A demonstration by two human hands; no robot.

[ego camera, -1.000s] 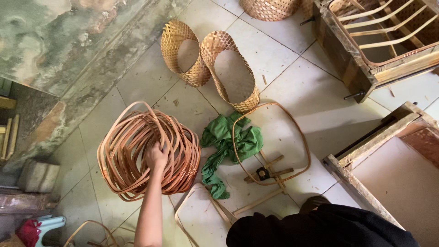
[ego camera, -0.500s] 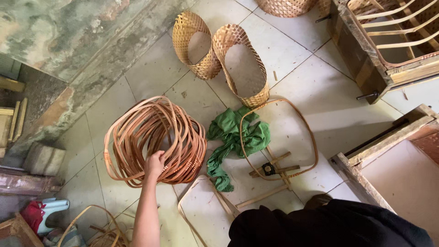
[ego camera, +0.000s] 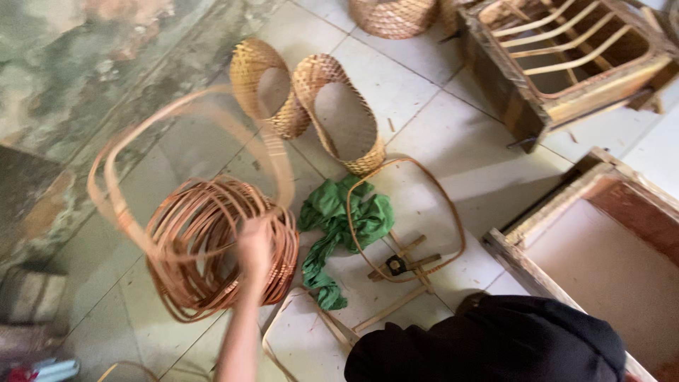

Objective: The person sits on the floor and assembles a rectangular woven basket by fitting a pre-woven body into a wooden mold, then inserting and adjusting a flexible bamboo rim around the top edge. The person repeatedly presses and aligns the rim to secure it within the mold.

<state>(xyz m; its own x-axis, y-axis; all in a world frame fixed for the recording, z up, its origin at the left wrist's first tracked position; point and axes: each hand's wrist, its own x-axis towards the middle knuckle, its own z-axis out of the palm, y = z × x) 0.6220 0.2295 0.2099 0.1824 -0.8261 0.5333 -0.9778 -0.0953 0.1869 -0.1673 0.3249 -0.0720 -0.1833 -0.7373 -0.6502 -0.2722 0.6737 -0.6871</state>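
Observation:
My left hand (ego camera: pixel 254 247) is raised over a thick coil of reddish-brown cane strips (ego camera: pixel 191 283) standing on the tiled floor. It grips one cane loop (ego camera: pixel 177 106), which is pulled up out of the coil and blurred by motion, arching high toward the wall. My forearm rises from the lower edge of the view. My right hand is not visible. My dark-clothed knee or lap (ego camera: pixel 495 339) fills the lower right.
A green cloth (ego camera: pixel 339 219) lies right of the coil, beside a cane hoop (ego camera: pixel 453 219) with a small wooden cross piece (ego camera: pixel 399 263) inside. Two woven basket shells (ego camera: pixel 265 88) (ego camera: pixel 346 120) lie beyond. A slatted wooden frame (ego camera: pixel 566 64) and a wooden box (ego camera: pixel 608 247) stand at the right.
My left hand has risen from the coil's near rim, drawing one cane loop up and out toward the wall. The camera has moved closer and shifted slightly.

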